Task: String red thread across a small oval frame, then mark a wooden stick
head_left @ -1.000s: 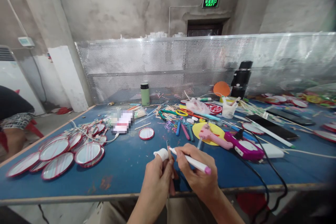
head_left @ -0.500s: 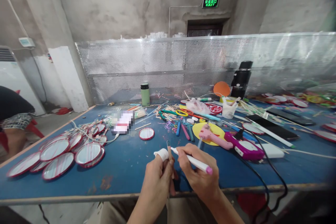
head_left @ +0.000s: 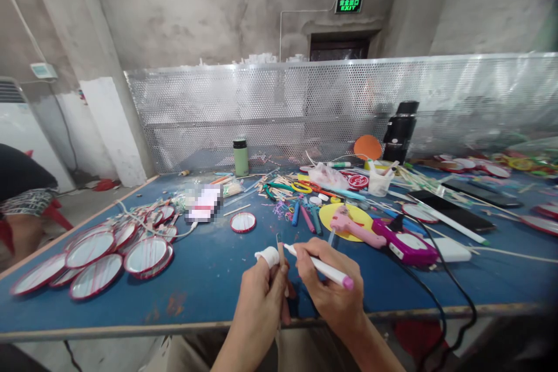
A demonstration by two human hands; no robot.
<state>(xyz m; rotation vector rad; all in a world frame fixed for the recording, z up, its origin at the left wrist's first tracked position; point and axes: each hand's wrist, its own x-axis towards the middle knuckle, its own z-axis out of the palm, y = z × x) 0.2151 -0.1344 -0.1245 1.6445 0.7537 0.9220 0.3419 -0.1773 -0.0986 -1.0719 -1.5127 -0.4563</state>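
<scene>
My left hand [head_left: 261, 296] is closed round a thin wooden stick [head_left: 281, 253], which points up from between the thumb and fingers. A white wrapping covers one digit of that hand. Between the fingers of my right hand [head_left: 333, 285] is a white marker [head_left: 325, 270] with a pink end. Its tip points left and meets or nearly meets the stick's upper part; I cannot tell if they touch. Beyond both hands a small round red-rimmed disc [head_left: 243, 222] lies flat on the blue table [head_left: 204, 285].
Several red-rimmed discs [head_left: 96, 276] are piled at left, near a pale phone [head_left: 204, 203] on a cable. At right lie a pink glue gun [head_left: 357, 229], a purple device [head_left: 405, 247] and a black phone [head_left: 457, 212]. Behind are loose sticks, a green bottle [head_left: 240, 158] and a black flask [head_left: 400, 133].
</scene>
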